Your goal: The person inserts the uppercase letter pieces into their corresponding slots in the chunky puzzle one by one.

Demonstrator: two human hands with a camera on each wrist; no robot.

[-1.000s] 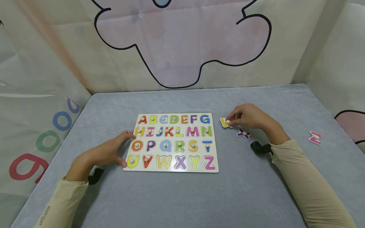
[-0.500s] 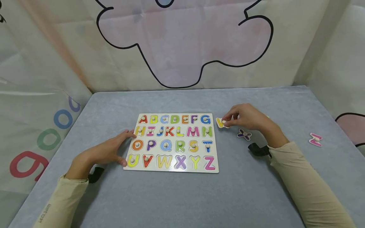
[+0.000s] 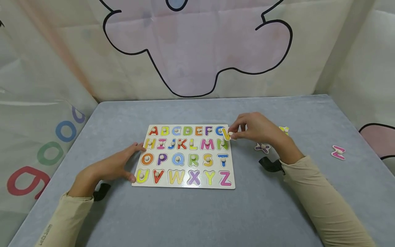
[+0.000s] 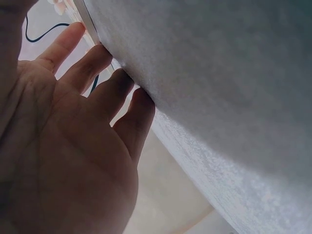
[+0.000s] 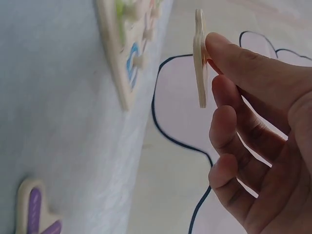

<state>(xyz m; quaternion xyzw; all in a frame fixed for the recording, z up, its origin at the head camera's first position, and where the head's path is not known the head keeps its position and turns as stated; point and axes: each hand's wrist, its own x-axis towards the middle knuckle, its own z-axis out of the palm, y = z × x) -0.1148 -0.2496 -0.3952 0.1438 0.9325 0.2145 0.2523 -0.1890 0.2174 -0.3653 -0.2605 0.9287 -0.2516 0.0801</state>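
Observation:
A white alphabet puzzle board lies on the table, most of its letters fitted with knobs. My left hand rests along the board's left edge, fingers extended; the left wrist view shows fingertips at the edge near the cloth. By its knob, my right hand pinches a yellow letter piece, held over the board's upper right corner and overlapping the G. Seen edge-on in the right wrist view, the piece is raised off the table. Its full letter is partly hidden by fingers.
Right of the board lie a purple X piece, a yellow piece partly behind the right wrist, and a pink Z piece. Knobless W, X, Y and Z places line the bottom row. A printed curtain hangs behind the table.
My right hand has moved left with the yellow letter piece, from beside the board to over its upper right corner. The left hand has stayed at the board's left edge.

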